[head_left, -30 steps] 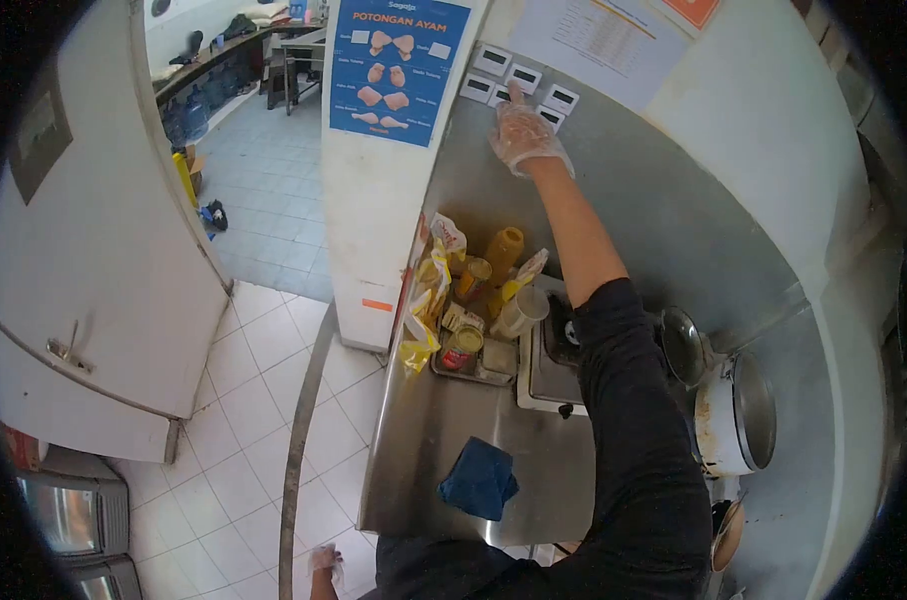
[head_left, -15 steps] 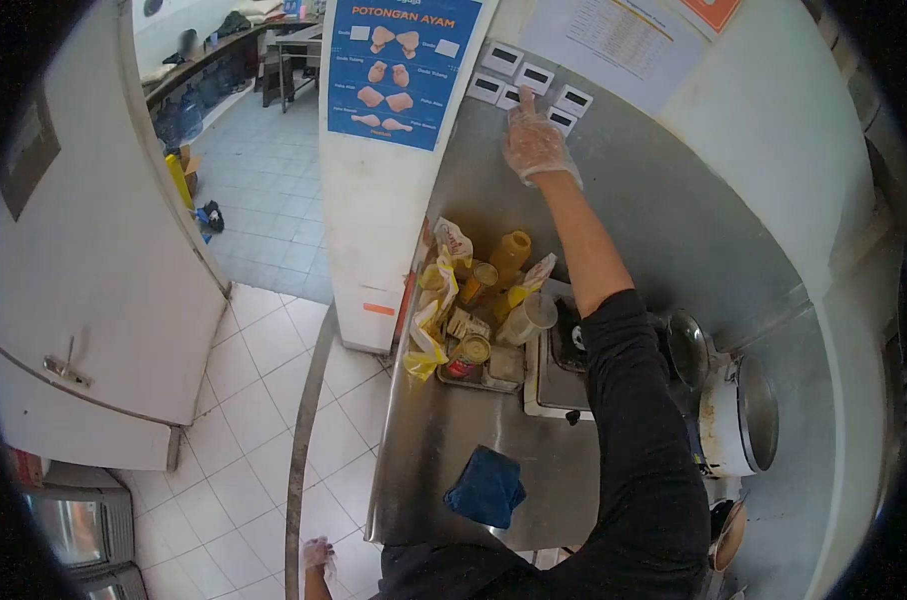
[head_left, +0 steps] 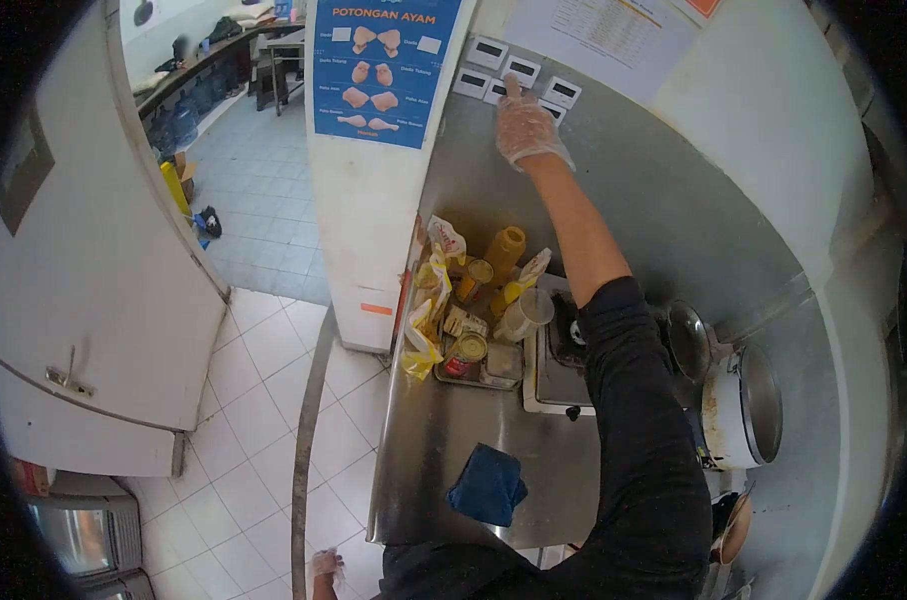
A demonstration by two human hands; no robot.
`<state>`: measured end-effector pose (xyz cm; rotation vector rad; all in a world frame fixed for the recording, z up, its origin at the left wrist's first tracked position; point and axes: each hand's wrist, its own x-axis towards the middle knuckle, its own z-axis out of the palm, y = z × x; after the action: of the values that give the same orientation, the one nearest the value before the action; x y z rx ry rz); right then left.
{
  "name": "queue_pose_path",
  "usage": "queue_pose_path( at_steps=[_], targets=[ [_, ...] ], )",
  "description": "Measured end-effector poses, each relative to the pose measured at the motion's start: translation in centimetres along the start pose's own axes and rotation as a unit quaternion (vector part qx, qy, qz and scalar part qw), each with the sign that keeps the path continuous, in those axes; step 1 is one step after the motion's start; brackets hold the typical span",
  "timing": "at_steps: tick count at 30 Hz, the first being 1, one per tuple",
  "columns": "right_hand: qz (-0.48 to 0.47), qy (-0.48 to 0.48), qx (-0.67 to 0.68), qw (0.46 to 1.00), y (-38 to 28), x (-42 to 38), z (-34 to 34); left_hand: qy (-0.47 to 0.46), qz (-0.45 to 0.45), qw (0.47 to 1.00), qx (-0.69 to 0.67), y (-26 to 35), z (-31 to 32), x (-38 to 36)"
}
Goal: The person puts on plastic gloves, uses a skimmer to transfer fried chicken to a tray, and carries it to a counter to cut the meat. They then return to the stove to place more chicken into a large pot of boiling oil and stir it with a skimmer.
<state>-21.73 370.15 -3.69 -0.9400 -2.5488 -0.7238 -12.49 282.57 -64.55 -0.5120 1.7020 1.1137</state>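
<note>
My right hand (head_left: 530, 128), in a clear plastic glove, reaches up to several small white timers on the steel wall. Its index finger is stretched out onto or just in front of the upper middle timer (head_left: 521, 70), with nothing held. Other timers, such as the upper left one (head_left: 487, 52), surround the fingertip. Low in the view, my left hand (head_left: 326, 565) hangs beside the counter over the tiled floor, also in a clear glove; its fingers are too small and blurred to read.
On the steel counter (head_left: 404, 480) lie a dark blue cloth (head_left: 487, 485) and a tray (head_left: 494, 380) with jars and packets. A stove (head_left: 559, 385), a lidded pan (head_left: 687, 342) and a large white pot (head_left: 724, 415) stand to the right. A pillar (head_left: 359, 220) bears a blue poster.
The view has shifted slightly. My right fingertip has moved up from the lower middle timer to the upper middle one. My left hand sits slightly lower in view.
</note>
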Motion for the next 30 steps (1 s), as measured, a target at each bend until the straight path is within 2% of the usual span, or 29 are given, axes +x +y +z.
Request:
queue_pose_path(
  at_steps=[2, 3, 5, 8, 9, 12, 14, 15, 18, 19, 20, 21, 22, 24, 27, 28, 30],
  targets=[
    [-0.010, 0.000, -0.006, 1.000, 0.1, 0.0, 0.1, 0.020, -0.013, 0.999, -0.030, -0.5, 0.7, -0.7],
    [-0.018, 0.002, -0.015, 1.000, 0.1, -0.4, 0.0, -0.017, 0.013, 0.998, -0.050, -0.6, -0.3, -2.0],
    [-0.046, 0.021, -0.060, 0.997, -0.9, -1.3, -2.1, -0.012, 0.003, 0.999, -0.029, 0.1, 0.1, -2.8],
    [-0.016, -0.062, -0.002, 0.998, -2.0, -2.6, -4.7, -0.020, 0.022, 0.998, -0.051, 0.1, 0.1, -1.9],
    [-0.018, -0.049, 0.022, 0.998, -2.4, -3.3, -5.1, -0.026, 0.032, 0.997, -0.064, -0.2, -0.2, -1.5],
    [-0.040, -0.011, 0.074, 0.996, -3.4, -6.8, -6.1, -0.005, 0.018, 1.000, 0.012, 0.8, 0.2, -1.4],
    [-0.071, 0.012, 0.082, 0.994, -3.9, -11.0, -8.1, -0.008, 0.033, 0.999, -0.006, 0.2, 0.3, 0.0],
    [-0.079, -0.016, 0.132, 0.988, -4.0, -13.7, -9.4, -0.014, 0.040, 0.999, -0.010, 0.4, 0.3, 0.2],
    [-0.041, -0.102, 0.285, 0.952, -3.9, -25.5, -11.7, -0.077, -0.059, 0.995, -0.018, 2.1, -0.1, 0.3],
    [-0.066, -0.167, 0.330, 0.927, -3.4, -30.0, -12.4, -0.092, -0.066, 0.994, 0.007, 3.2, 0.2, 0.7],
    [-0.048, -0.208, 0.336, 0.918, -3.2, -35.7, -12.5, -0.109, -0.058, 0.992, 0.039, 4.8, 1.3, 1.4],
    [-0.012, -0.292, 0.411, 0.863, -2.9, -41.5, -11.6, -0.128, -0.049, 0.988, 0.074, 6.6, 2.7, 2.0],
    [0.077, -0.392, 0.439, 0.805, -3.0, -47.1, -13.0, -0.150, -0.039, 0.981, 0.116, 8.8, 4.3, 2.7],
    [0.217, -0.506, 0.427, 0.718, -3.4, -60.1, -12.3, -0.192, -0.028, 0.960, 0.202, 13.2, 8.6, 4.0],
    [0.418, -0.552, 0.244, 0.679, -7.9, -80.7, -12.6, -0.248, 0.000, 0.908, 0.337, 19.0, 16.6, 4.7],
    [0.492, -0.550, 0.201, 0.645, -9.9, -86.7, -13.7, -0.263, 0.012, 0.888, 0.378, 20.4, 19.2, 4.5],
    [0.662, -0.476, 0.183, 0.549, -14.2, -97.2, -17.2, -0.283, 0.042, 0.853, 0.436, 21.6, 24.1, 3.5]
  ],
)
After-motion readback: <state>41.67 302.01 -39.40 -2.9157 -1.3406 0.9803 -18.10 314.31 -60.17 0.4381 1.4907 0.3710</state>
